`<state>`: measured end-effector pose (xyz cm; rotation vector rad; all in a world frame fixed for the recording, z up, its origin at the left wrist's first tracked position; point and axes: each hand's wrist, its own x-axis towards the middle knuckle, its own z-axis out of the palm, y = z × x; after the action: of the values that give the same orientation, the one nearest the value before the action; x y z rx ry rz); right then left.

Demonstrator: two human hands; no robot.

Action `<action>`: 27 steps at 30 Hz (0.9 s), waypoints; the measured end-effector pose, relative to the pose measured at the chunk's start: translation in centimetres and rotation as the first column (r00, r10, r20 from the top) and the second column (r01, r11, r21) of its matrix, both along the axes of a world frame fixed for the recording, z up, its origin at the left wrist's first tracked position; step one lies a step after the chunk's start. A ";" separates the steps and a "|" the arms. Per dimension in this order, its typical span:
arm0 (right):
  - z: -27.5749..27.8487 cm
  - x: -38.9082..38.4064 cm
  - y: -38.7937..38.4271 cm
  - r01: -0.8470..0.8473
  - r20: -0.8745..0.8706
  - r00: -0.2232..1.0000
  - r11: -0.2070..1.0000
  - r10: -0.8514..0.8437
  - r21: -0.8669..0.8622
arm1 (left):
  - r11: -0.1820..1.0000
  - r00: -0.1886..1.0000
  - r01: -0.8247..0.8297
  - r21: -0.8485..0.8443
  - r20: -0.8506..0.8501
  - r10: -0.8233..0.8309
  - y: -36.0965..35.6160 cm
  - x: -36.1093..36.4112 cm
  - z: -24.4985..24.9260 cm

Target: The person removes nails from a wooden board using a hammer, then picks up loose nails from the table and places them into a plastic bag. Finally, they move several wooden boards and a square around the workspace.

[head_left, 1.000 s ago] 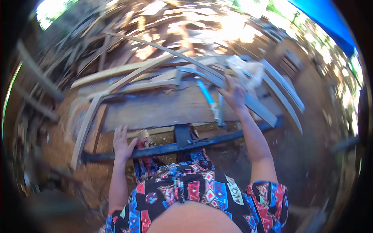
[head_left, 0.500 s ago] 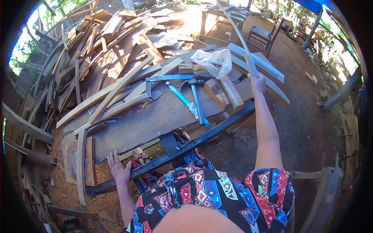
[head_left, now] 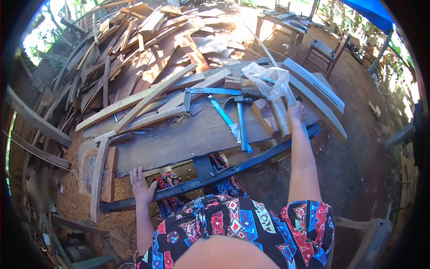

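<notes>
My right hand is closed around a long, thin wooden strip, which runs away from me past the bench's far side. Fingers spread, my left hand lies at the near edge of the low workbench, by a dark rail. On the bench, a hammer rests beside a slim bluish tool partly wrapped in plastic. Behind them lies a metal try square. A clear plastic bag and wooden blocks sit just left of my right hand.
A large heap of scrap boards rises behind the bench. Pale planks extend at the right. A wooden chair and a small table stand farther back. Short boards lie at the bench's left end.
My right hand has drawn the strip down and toward me, so its far end now shows lower. My left hand stays at the bench edge. The view has shifted slightly.
</notes>
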<state>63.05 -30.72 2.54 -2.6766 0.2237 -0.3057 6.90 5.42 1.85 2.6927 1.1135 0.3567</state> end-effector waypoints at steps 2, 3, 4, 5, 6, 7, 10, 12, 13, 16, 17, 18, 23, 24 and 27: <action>0.0 -0.6 0.1 -0.029 0.029 0.999 0.999 0.028 0.016 | 0.999 1.000 -0.014 -0.049 -0.012 0.014 0.0 0.1 0.0; 0.7 -1.5 0.7 -0.065 0.277 0.959 0.998 0.055 0.026 | 0.998 1.000 -0.024 -0.051 -0.004 0.024 0.1 0.1 0.0; 1.6 -2.4 1.7 -0.106 0.503 0.861 0.994 0.077 0.031 | 0.999 0.999 -0.017 -0.034 0.030 0.018 0.1 0.1 0.1; 2.5 -3.4 2.7 -0.119 0.504 0.859 0.992 0.088 0.031 | 1.000 0.998 -0.009 -0.017 0.062 0.010 0.0 0.2 0.3; 4.1 -5.0 4.1 -0.404 0.567 0.773 0.910 0.285 0.094 | 1.000 0.998 -0.018 -0.017 0.062 0.019 0.2 0.4 0.6; 5.6 -7.1 5.5 -0.651 0.636 0.634 0.748 0.440 0.132 | 0.992 0.992 0.011 -0.123 0.126 0.004 0.5 0.8 1.0; 9.1 -16.2 11.4 -0.894 0.547 0.403 0.444 0.734 0.063 | 0.869 0.940 0.168 -0.466 0.341 0.001 -0.7 3.8 3.1; 9.9 -22.1 14.2 -0.984 0.418 0.169 0.178 0.892 0.017 | 0.572 0.851 0.396 -0.718 0.521 0.066 -3.4 6.9 5.4; 9.3 -24.3 15.6 -1.000 0.430 0.016 0.025 0.903 -0.016 | 0.430 0.817 0.484 -0.762 0.570 0.089 -4.8 8.1 6.6; 9.0 -28.9 18.0 -0.989 0.337 -0.138 -0.112 0.931 -0.095 | 0.264 0.804 0.566 -0.781 0.593 0.030 -8.6 9.7 9.9; 8.5 -29.8 18.8 -0.986 0.311 -0.165 -0.148 0.936 -0.079 | 0.266 0.801 0.569 -0.778 0.597 0.034 -8.9 9.5 9.8; 8.3 -30.2 19.2 -0.981 0.285 -0.192 -0.183 0.939 -0.057 | 0.272 0.813 0.557 -0.785 0.582 0.015 -9.3 9.2 9.2; 8.4 -31.1 18.6 -0.981 0.237 -0.166 -0.185 0.957 0.061 | 0.222 0.769 0.593 -0.774 0.626 0.130 -9.7 7.9 7.6; 8.3 -31.0 18.5 -0.983 0.213 -0.158 -0.174 0.964 0.059 | 0.244 0.740 0.612 -0.752 0.654 0.158 -10.0 7.9 7.8; 8.1 -30.9 18.5 -0.981 0.175 -0.165 -0.180 0.971 0.077 | 0.257 0.680 0.656 -0.710 0.703 0.207 -10.3 8.1 8.1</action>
<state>32.11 -12.25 10.66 -1.7310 -1.7949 0.2024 15.01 -4.84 9.91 1.2955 0.3325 0.3930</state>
